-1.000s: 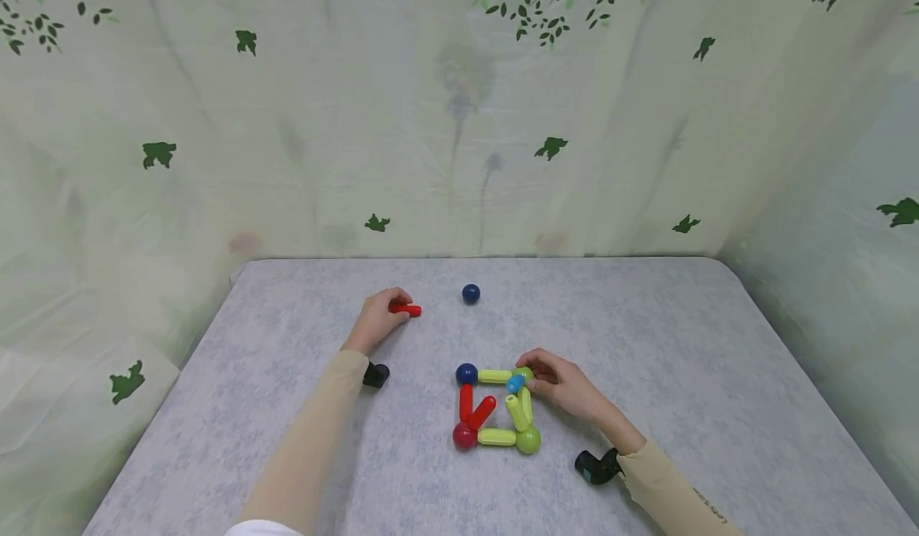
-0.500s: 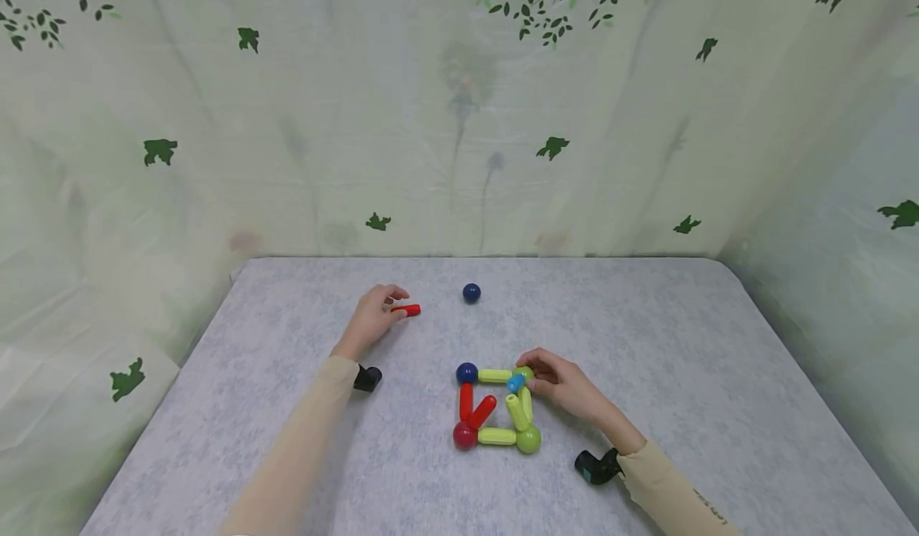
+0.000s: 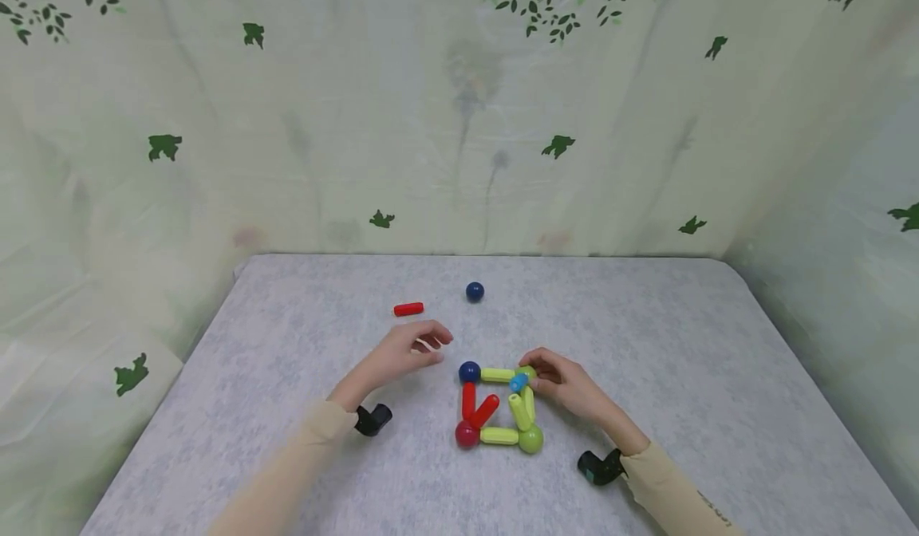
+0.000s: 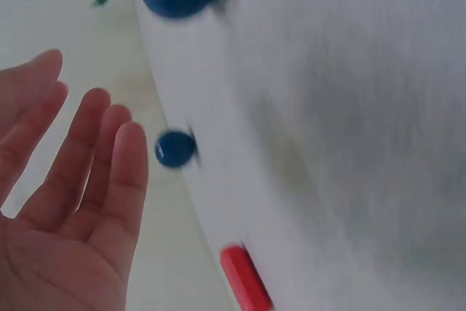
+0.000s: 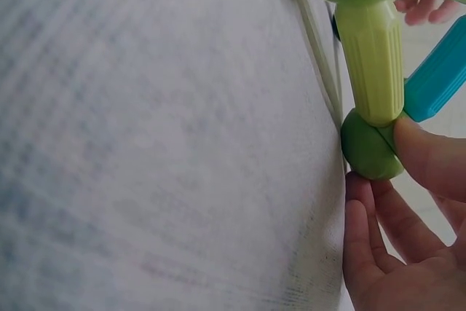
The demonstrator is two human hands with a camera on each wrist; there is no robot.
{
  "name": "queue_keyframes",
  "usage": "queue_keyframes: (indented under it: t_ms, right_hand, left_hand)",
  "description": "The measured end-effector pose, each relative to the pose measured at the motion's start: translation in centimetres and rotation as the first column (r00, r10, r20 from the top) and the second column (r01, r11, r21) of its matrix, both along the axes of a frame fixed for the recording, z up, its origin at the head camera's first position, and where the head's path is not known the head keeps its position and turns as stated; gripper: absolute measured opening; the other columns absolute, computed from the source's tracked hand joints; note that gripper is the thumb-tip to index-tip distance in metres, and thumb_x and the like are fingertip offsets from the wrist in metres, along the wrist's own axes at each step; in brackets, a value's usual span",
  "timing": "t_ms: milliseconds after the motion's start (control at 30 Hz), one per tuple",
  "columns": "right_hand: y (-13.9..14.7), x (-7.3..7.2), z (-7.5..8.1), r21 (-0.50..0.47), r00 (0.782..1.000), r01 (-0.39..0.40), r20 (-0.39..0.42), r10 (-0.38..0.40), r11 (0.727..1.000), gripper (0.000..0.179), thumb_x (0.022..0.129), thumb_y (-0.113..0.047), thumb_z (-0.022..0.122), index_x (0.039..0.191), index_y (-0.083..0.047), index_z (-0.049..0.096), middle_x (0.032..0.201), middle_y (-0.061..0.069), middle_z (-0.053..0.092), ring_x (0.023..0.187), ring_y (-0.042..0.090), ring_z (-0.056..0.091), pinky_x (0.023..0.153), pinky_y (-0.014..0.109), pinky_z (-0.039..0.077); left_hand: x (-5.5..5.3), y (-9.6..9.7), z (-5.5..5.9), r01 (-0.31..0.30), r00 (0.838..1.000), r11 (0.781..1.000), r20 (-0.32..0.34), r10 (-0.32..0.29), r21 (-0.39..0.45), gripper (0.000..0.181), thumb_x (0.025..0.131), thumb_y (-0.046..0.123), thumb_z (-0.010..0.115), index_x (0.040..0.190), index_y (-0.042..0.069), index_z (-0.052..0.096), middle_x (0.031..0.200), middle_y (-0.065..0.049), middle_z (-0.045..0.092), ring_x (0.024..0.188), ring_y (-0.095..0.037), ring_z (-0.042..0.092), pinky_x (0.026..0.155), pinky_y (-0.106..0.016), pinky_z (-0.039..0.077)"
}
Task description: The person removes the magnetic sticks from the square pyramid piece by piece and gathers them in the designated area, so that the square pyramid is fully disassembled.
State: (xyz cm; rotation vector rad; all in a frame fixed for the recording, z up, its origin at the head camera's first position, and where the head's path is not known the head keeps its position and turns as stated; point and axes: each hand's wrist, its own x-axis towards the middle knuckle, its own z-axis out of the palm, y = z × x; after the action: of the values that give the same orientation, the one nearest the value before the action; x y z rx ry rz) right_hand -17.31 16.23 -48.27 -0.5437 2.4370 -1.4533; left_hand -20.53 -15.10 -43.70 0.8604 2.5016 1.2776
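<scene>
A square frame of balls and rods lies on the table, its corners a blue ball [image 3: 470, 372], a red ball [image 3: 467, 434], a near green ball [image 3: 530, 439] and a far green ball [image 5: 370, 147]. Red and yellow-green rods join them; a red rod [image 3: 487, 410], a yellow-green rod [image 3: 517, 411] and a blue rod [image 3: 518, 383] slant up from corners. My right hand [image 3: 567, 384] pinches the far green ball between thumb and fingers. Holding nothing, my left hand [image 3: 405, 352] hovers left of the blue corner, fingers relaxed and apart.
A loose red rod [image 3: 408, 309] lies beyond my left hand. Farther back and to its right sits a loose blue ball [image 3: 475, 292]. The grey table [image 3: 646, 321] ends at a leaf-printed curtain [image 3: 402, 121]. Each wrist carries a black camera [image 3: 599, 467].
My left hand has let go of the loose red rod and moved right and nearer, toward the frame's blue corner. My right hand has stayed on the green ball.
</scene>
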Motion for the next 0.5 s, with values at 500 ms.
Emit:
queue_keyframes:
  t_ms: [500]
  right_hand:
    - [0.0, 0.1, 0.0, 0.003, 1.000, 0.002, 0.010, -0.002, 1.000, 0.022, 0.095, -0.004, 0.057, 0.116, -0.011, 0.059, 0.113, 0.002, 0.060, 0.105, 0.020, 0.056, 0.093, 0.039, 0.045]
  left_hand:
    - [5.4, 4.0, -0.8, 0.178, 0.970, 0.983, 0.161, -0.184, 0.054, 0.032, 0.089, 0.007, 0.068, 0.120, 0.011, 0.059, 0.112, 0.003, 0.062, 0.099, -0.015, 0.058, 0.087, -0.028, 0.048]
